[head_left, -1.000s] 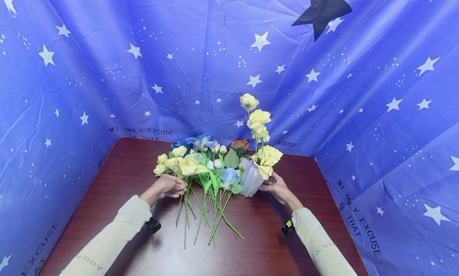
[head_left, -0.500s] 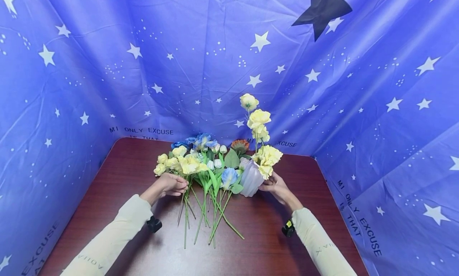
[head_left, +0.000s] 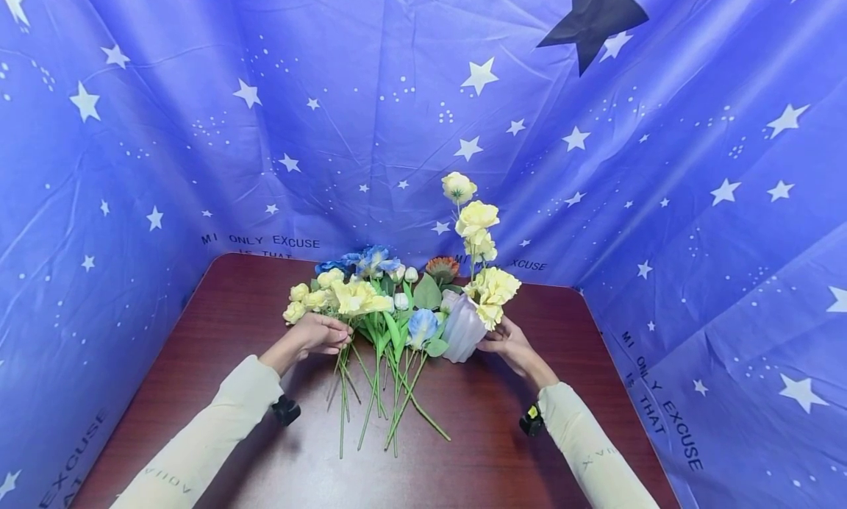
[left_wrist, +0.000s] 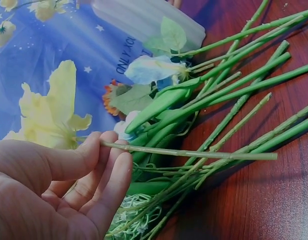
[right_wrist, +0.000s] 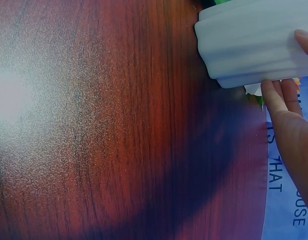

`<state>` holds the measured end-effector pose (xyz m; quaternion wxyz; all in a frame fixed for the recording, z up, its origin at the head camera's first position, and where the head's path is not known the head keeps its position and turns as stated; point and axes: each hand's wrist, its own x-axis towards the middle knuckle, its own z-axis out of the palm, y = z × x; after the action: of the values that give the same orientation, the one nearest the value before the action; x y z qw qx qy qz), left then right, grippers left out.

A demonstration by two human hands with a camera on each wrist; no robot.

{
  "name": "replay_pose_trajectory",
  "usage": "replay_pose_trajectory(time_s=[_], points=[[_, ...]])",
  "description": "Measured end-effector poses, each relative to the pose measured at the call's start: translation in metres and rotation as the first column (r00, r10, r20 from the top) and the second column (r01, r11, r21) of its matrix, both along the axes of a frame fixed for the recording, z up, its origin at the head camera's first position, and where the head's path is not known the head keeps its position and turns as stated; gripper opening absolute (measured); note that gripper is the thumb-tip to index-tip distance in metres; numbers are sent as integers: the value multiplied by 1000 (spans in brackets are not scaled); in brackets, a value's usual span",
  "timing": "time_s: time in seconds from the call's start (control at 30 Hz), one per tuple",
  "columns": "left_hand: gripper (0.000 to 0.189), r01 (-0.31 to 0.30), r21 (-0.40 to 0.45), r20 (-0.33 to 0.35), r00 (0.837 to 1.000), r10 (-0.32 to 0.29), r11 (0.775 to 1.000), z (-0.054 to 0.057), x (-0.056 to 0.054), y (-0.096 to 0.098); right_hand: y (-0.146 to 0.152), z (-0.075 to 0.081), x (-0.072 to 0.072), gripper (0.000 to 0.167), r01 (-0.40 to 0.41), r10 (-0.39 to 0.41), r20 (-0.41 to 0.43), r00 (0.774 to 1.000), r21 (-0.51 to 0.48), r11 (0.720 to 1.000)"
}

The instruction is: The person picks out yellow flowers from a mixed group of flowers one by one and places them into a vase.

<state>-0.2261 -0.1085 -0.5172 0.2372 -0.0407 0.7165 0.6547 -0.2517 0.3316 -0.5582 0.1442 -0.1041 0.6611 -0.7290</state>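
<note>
My left hand (head_left: 314,336) pinches the thin green stem of a yellow flower (head_left: 360,299) between thumb and fingers. In the left wrist view that stem (left_wrist: 194,152) passes over the loose stems on the table, its ruffled yellow bloom (left_wrist: 51,117) lying beyond the thumb. A pale, ribbed vase (head_left: 463,334) stands right of the flower pile, and my right hand (head_left: 512,347) holds it at its right side. From its mouth rises a tall spray of yellow flowers (head_left: 478,220). In the right wrist view, thumb and fingers curl round the vase (right_wrist: 254,45).
Between the hands lie white tulips (head_left: 401,301), a light blue flower (head_left: 422,326), darker blue blooms (head_left: 370,262) and smaller yellow blooms (head_left: 301,299). An orange flower (head_left: 443,268) is behind. The brown table (head_left: 463,465) meets a blue star-patterned cloth (head_left: 370,126).
My left hand has shifted slightly up and right, carrying the yellow flower, whose bloom now covers one white tulip. The right hand and vase stay in place.
</note>
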Motion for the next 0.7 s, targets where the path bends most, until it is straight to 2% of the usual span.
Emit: replay_pose_trajectory(time_s=[0.23, 0.43, 0.7], points=[[31, -9, 14, -21, 1000, 9, 1000, 1, 0, 2, -1, 1, 0, 84, 0, 0, -2, 1000, 1, 1000], [30, 13, 12, -47, 999, -13, 1000, 0, 1, 2, -1, 2, 0, 86, -2, 2, 9, 1000, 1, 1000], [26, -10, 10, -41, 999, 10, 1000, 2, 1, 4, 1, 1, 0, 86, -5, 5, 9, 1000, 3, 1000]])
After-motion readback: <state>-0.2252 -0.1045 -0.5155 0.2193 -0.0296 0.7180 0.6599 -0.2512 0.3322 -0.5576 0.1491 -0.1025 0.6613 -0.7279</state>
